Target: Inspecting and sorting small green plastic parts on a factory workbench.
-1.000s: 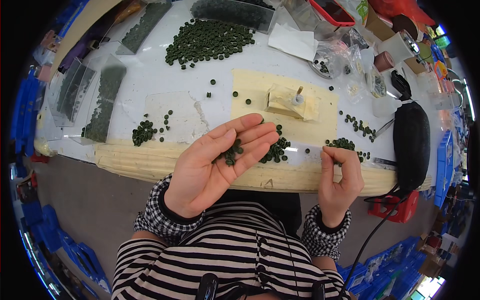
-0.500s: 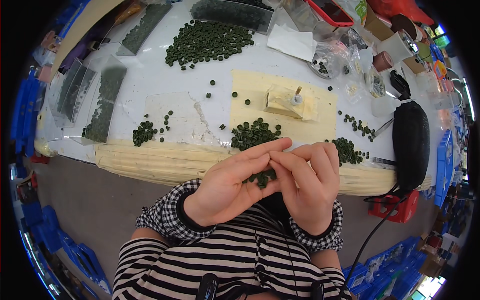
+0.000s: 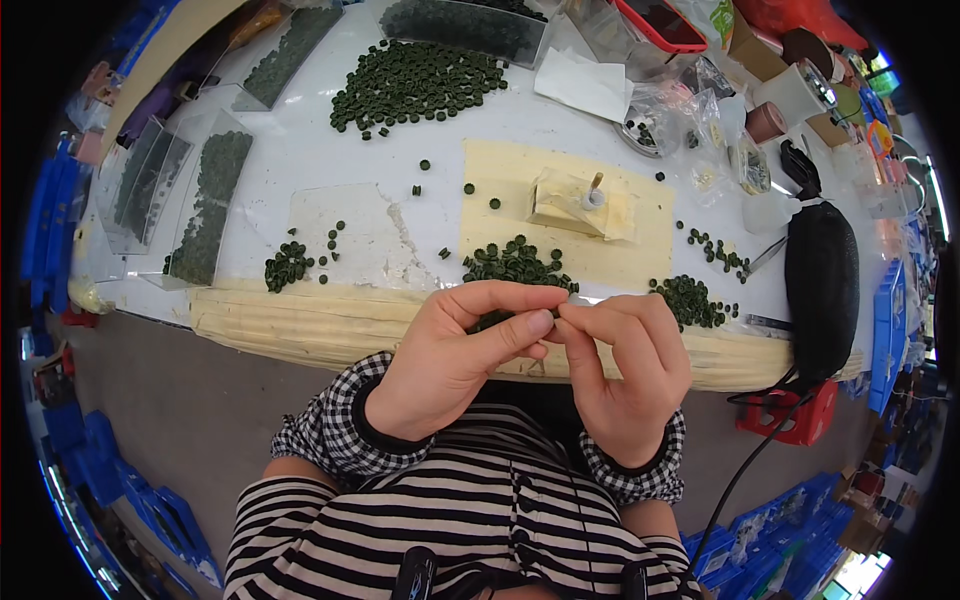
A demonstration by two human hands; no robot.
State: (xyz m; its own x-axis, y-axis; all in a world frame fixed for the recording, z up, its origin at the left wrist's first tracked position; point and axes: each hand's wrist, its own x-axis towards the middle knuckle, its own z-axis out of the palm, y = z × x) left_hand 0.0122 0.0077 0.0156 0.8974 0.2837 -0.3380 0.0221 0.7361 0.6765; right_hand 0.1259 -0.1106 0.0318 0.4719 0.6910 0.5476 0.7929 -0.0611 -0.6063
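My left hand (image 3: 445, 355) is closed, thumb and index fingertip pinched together above the table's front edge. Dark green round pieces (image 3: 490, 321) show in the gap behind its thumb. Against those fingertips, my right hand (image 3: 630, 365) also pinches with thumb and forefinger. A tiny dark bit shows where the fingertips meet; the fingers hide most of it. Just beyond the hands lies a heap of small dark green cap-like pieces (image 3: 515, 262). Behind it stands a taped yellowish block (image 3: 580, 205) with a short upright peg (image 3: 595, 190) on a yellow sheet (image 3: 490, 160).
Smaller green heaps lie left (image 3: 287, 266) and right (image 3: 690, 303); a large one (image 3: 415, 85) is at the back. Clear bins (image 3: 212, 205) of pieces line the left. A black padded object (image 3: 822, 285) stands at right, near tweezers (image 3: 768, 255). Padding (image 3: 290, 318) covers the front edge.
The left hand has turned from an open palm carrying green pieces to a curled pinch. Both hands' fingertips now meet slightly lower, and the right hand has shifted a little.
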